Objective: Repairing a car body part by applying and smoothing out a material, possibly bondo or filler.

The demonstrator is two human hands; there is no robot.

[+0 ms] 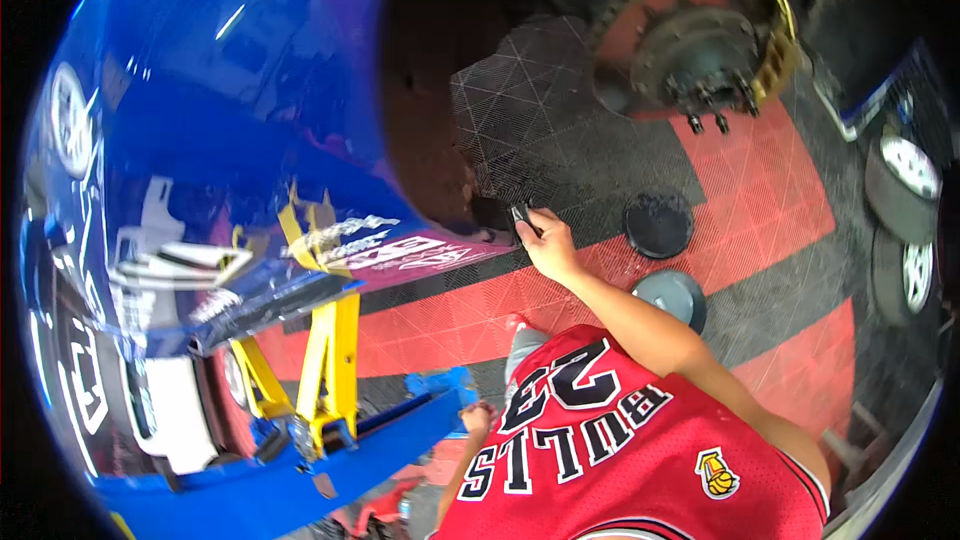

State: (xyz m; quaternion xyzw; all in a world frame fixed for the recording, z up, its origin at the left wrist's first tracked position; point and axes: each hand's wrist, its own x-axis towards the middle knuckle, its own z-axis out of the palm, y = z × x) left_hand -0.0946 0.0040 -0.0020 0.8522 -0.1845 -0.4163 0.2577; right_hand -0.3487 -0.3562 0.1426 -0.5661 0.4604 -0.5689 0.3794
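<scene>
My right hand (549, 244) is closed around a small black object (521, 221), its exact kind hard to make out. The object is held up at the lower rear edge of the wheel arch (430, 140) on a glossy blue car body (240, 110). Lower down, my left hand (478, 417) has its fingers curled beside the end of a blue lift beam (440, 402). Whether it grips anything is hidden. Above and right of my right hand hangs a bare brake disc (640, 60) with several studs on its hub and a gold caliper (777, 50).
A yellow support stand (335, 360) rises from the blue beam under the car. Two dark round objects, one black (659, 225) and one grey (671, 300), are on the red and black tiled floor (760, 170). Two tyred wheels (905, 175) lie at the right.
</scene>
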